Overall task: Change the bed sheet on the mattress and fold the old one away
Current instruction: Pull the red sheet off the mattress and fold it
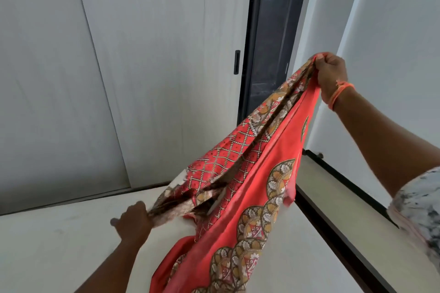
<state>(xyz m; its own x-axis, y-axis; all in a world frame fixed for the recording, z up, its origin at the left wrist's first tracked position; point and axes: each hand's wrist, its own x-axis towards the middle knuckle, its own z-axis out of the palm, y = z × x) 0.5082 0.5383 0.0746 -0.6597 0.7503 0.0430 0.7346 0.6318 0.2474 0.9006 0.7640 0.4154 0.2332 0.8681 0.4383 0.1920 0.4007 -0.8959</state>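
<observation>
A red patterned bed sheet (240, 188) hangs bunched and stretched between my two hands above the bare white mattress (59, 245). My right hand (331, 76), with an orange thread on its wrist, grips one end of the sheet high up near the wall. Lower down, just over the mattress, my left hand (133, 221) grips the other gathered end. The sheet's lower part drapes down onto the mattress toward me.
Grey wardrobe panels (107, 66) stand behind the mattress, beside a dark-framed glass door (273, 43). A white wall (392, 19) rises at the right. The dark bed frame edge (333, 219) runs along the mattress's right side.
</observation>
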